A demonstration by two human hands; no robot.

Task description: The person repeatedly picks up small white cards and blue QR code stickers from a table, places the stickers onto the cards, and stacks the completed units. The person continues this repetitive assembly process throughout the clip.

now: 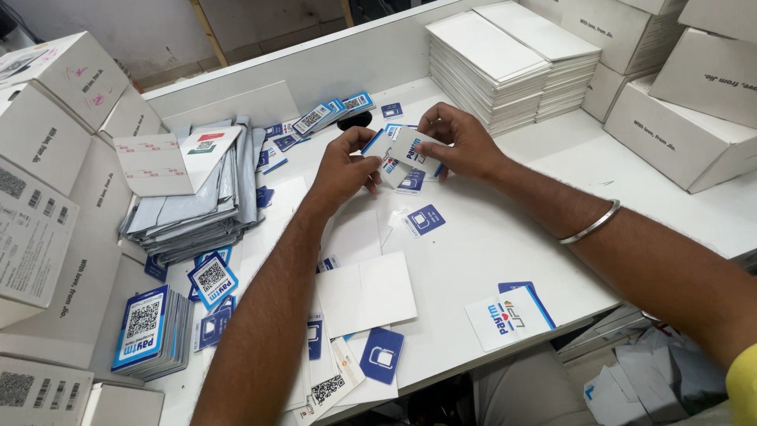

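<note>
Holding a small fan of white and blue printed cards (406, 148) between them, both hands meet over the white table (505, 229). The left hand (343, 170) pinches the fan's near-left edge with curled fingers, and the right hand (461, 142) grips its far side, thumb on top. A plain metal bangle (590, 223) circles the right wrist. Just below the held cards, more loose blue and white cards (422, 221) lie scattered on the table. Left of the held cards sits a slumped pile of grey plastic mailer bags (197, 205), with a stack of code-printed cards (150, 331) nearer the table's front edge. Beyond the held cards, to the right, stand two tall stacks of flat white cardboard sheets (512, 63), with white cardboard boxes (678, 126) beside them.
</note>
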